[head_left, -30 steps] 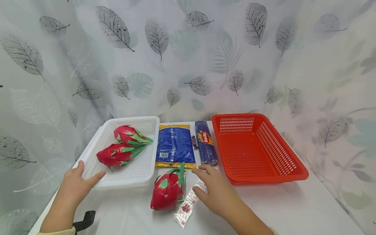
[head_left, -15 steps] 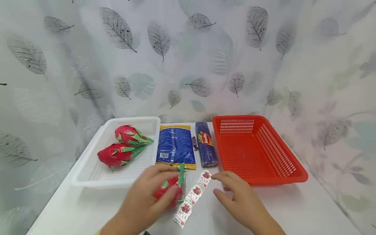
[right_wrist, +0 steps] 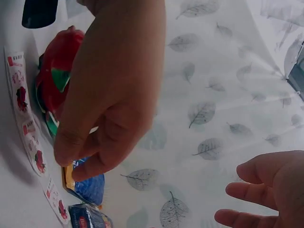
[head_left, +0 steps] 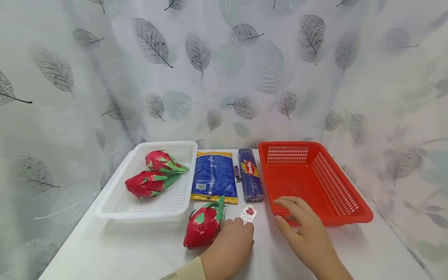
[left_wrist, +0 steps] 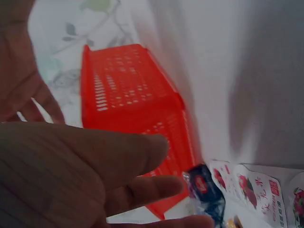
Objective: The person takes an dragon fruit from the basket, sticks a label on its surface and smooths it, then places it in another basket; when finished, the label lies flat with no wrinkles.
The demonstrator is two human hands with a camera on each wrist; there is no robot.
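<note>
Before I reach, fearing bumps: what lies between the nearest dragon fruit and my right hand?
The head view shows your left hand, partly hiding the label strip.

A cream left sleeve point(head_left: 191, 272) is worn, marked near its plain cuff point(head_left: 200, 268) with 1 line of small dark lettering point(head_left: 169, 276).

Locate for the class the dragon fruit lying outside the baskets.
In the head view, the loose dragon fruit lies on the white table, left of the left hand and in front of the blue-and-gold packet.

Free room between left grip point(head_left: 231, 245) and right grip point(head_left: 305, 230), dragon fruit point(head_left: 202, 228) an obstacle leftward.
</note>
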